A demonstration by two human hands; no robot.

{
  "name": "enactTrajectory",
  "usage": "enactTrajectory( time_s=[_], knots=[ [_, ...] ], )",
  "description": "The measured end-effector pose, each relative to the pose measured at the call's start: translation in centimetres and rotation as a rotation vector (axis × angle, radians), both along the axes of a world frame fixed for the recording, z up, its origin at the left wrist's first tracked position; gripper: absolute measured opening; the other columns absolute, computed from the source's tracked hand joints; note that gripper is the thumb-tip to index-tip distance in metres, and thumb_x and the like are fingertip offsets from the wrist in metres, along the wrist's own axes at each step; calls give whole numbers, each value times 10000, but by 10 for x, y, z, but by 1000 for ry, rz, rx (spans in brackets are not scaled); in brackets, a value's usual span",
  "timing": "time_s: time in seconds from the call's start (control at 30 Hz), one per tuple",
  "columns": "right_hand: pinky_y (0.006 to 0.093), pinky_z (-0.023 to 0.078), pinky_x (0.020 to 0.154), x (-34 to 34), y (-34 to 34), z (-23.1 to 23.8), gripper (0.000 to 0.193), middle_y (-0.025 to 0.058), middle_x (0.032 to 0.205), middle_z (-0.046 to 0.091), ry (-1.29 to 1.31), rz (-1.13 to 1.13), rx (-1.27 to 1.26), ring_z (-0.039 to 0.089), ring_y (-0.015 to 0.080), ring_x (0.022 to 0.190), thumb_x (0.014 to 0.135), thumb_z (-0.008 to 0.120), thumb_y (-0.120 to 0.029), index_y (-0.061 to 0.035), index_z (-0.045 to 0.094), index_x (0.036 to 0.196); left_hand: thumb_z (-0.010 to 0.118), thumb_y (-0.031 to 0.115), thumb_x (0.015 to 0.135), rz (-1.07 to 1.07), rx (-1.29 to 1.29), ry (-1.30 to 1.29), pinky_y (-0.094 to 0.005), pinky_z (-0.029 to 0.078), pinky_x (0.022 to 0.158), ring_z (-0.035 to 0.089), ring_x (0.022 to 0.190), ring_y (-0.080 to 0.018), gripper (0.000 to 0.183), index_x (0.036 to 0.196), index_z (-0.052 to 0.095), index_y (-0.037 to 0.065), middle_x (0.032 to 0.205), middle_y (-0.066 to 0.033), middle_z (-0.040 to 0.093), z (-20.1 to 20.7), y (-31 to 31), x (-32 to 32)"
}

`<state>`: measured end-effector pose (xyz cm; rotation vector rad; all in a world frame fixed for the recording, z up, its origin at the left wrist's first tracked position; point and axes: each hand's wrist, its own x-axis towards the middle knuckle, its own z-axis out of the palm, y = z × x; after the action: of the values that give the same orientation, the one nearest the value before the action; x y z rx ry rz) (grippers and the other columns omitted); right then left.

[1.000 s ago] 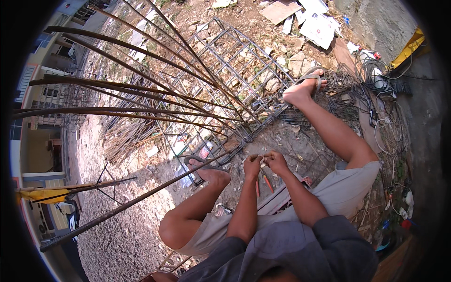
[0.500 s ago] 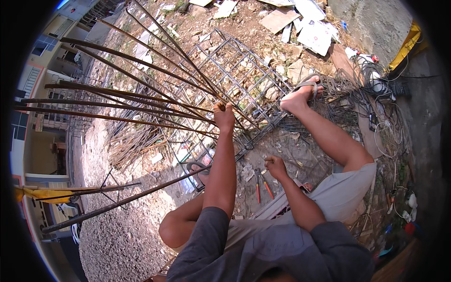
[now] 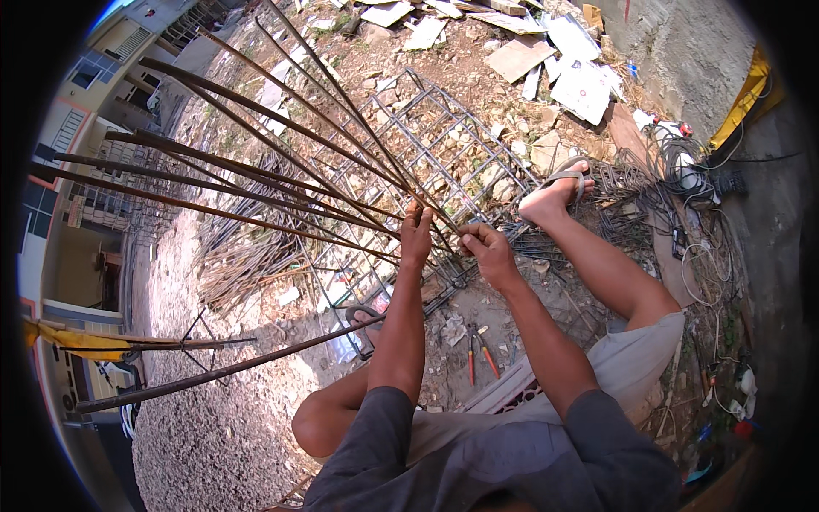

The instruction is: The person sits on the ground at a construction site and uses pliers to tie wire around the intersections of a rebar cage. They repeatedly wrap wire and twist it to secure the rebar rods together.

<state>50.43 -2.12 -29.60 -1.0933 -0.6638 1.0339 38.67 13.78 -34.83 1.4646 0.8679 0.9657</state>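
Lumpy grey gravel spreads at left, grid-shaped steel cage ahead, long rusty round rods fanning from the cage's near end. Left hand stays up at the rods, fingers bunched, can't tell if clamped; right hand has since come up beside it, fingers curled at a rod, grip unclear. Red-handled pliers lie spread on the dirt.

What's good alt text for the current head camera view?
A person's left hand and right hand are close together where long steel bars converge, near a metal lattice on stony ground. Red tool handles lie nearer the person.
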Motion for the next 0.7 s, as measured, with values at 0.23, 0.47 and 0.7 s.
enactTrajectory(
  time_s=[0.23,0.47,0.7],
  knots=[
    [275,466,868,4,143,165,172,84,992,628,-263,140,414,583,118,926,977,464,-98,4,565,1071,725,285,894,-64,35,192,-274,383,575,427,628,-91,593,1361,474,21,692,33,471,19,-13,3],
    [284,464,720,-13,142,183,174,46,850,635,-296,96,359,559,104,748,992,476,-187,-41,559,1039,740,276,872,-123,51,211,-285,387,588,425,647,-102,601,1335,462,13,704,24,443,8,-7,-5],
    [253,458,752,-23,76,179,137,18,914,624,-291,-90,377,532,69,802,1017,453,-130,-53,562,1049,754,289,865,-241,17,266,-295,495,754,629,878,-155,527,1258,535,14,1009,-91,689,36,-30,-12]
  ],
)
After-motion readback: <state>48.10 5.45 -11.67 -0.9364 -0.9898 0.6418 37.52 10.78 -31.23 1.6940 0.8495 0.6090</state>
